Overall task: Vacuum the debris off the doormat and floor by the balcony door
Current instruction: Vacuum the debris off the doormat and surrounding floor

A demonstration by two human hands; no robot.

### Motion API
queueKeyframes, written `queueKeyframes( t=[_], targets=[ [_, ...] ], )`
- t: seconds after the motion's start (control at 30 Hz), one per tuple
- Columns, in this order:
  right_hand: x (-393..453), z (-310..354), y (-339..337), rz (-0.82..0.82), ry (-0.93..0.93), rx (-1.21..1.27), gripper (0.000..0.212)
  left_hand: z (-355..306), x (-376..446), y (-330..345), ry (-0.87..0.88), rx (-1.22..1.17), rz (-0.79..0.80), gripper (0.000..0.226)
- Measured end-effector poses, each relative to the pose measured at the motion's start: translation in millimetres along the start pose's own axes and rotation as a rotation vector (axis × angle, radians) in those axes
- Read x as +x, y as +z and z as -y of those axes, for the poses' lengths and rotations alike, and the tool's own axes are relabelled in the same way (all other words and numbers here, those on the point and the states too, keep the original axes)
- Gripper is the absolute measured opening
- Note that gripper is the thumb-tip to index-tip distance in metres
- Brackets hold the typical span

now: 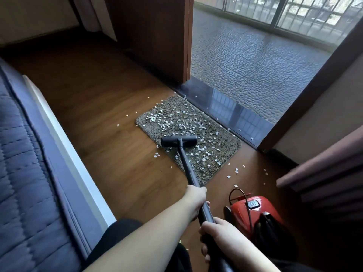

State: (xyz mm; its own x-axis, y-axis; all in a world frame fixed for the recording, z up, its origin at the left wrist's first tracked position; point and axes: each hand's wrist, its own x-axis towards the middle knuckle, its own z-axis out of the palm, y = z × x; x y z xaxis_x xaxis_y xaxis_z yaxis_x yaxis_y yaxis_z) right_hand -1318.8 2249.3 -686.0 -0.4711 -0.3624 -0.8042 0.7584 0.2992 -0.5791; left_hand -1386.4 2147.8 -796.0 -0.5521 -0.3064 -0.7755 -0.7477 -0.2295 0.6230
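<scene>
Wooden floor: brown boards fill the room side, running from the bed at the left to the doorway at the right.
Balcony floor: grey pebbled tiles beyond the opening, with railed glazing at the far end.
Bed: a blue quilted mattress on a white frame lies along the left edge.
Balcony door: a brown wooden leaf stands open, its edge toward the dark glossy threshold.
Doormat: a grey-brown shaggy rectangle lies on the wooden floor, 1 long side against the threshold.
Vacuum body: a red canister sits on the floor at the lower right, just right of the wand, with a grey button on top and a cord looping out of it.
Wand: a black tube slants from the hands up to the head, crossing the mat's near edge.
Vacuum head: a black bar rests on the near-left part of the doormat.
Left hand: its fingers are wrapped round the wand, higher up the tube.
Right hand: it grips the wand nearer the body, fingers curled round it.
Debris: many small white flakes are scattered over the doormat, with a few on the boards around it and on the threshold.
</scene>
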Motion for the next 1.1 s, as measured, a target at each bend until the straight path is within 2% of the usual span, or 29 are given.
queueKeyframes(
  t=[0.33, 0.63, 0.73, 0.8, 0.93, 1.1],
  targets=[
    [40.8, 25.1, -2.2, -0.082, -0.033, -0.059, 0.007, -32.7, 32.3, -1.2, 0.045, -0.055, -0.009, 0.013],
    [70.2, 45.7, 3.0, -0.050, -0.074, 0.060, 0.007, -59.9, 64.5, -8.0, 0.037, -0.034, 0.038, 0.017],
    [79.4, 49.5, 6.4, -0.041, -0.075, 0.091, 0.007, -64.2, 72.4, -13.5, 0.036, -0.041, 0.052, 0.011],
    [85.1, 52.8, 8.1, -0.033, -0.076, 0.105, 0.006, -65.9, 77.7, -17.4, 0.040, -0.066, 0.060, 0.006],
    [96.8, 60.4, 9.7, -0.029, -0.078, 0.127, 0.006, -69.1, 84.4, -22.8, 0.060, -0.144, 0.097, 0.015],
    [109.2, 69.9, 14.8, -0.025, -0.097, 0.161, 0.008, -76.3, 83.3, -29.2, 0.064, -0.278, 0.164, 0.012]
  ],
)
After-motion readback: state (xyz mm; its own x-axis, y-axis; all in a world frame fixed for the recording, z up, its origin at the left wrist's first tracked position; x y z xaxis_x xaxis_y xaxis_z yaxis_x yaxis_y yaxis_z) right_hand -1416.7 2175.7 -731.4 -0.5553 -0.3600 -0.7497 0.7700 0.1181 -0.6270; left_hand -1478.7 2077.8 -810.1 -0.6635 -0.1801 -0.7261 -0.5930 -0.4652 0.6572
